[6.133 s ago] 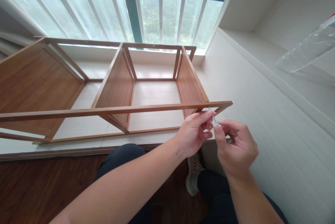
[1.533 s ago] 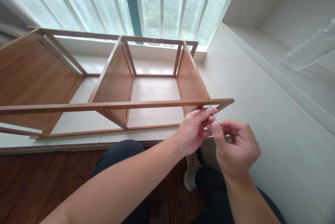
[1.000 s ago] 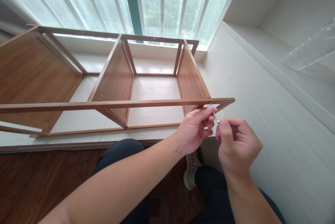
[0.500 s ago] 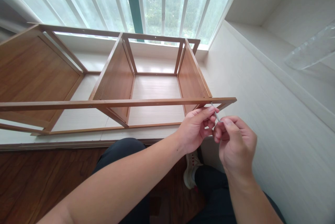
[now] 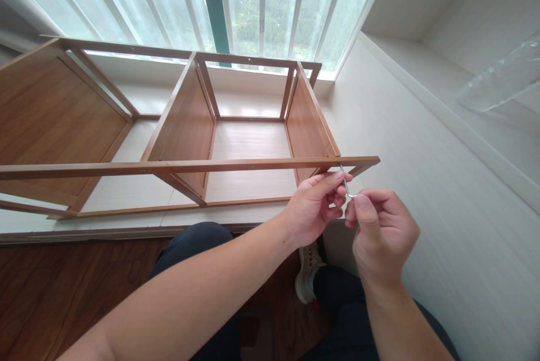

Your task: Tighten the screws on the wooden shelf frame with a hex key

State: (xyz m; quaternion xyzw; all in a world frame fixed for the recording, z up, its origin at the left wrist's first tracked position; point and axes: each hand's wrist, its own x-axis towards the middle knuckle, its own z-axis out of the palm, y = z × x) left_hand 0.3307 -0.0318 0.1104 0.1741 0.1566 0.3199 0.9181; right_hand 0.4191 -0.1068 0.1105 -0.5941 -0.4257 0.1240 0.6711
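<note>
A brown wooden shelf frame (image 5: 253, 165) lies on its side, its panel shelves standing upright between the rails. Close to the right end of the front rail, a thin silver Allen key (image 5: 346, 185) has its long arm up against the rail. My left hand (image 5: 314, 203) pinches that long arm near the rail. The bent short end sits between the thumb and fingers of my right hand (image 5: 379, 231), just lower and to the right. Where the key's tip meets the rail, the fastener is too small to make out.
The frame rests on a pale window ledge (image 5: 248, 139) below a barred window (image 5: 240, 7). A white wall (image 5: 422, 181) rises close on the right, with a clear plastic wrapper (image 5: 502, 77) in the alcove above. Dark wood floor (image 5: 63, 293) lies below.
My right hand has turned slightly, swinging the Allen key's bent end a little to the left. My left hand stays at the rail with nearly the same grip.
</note>
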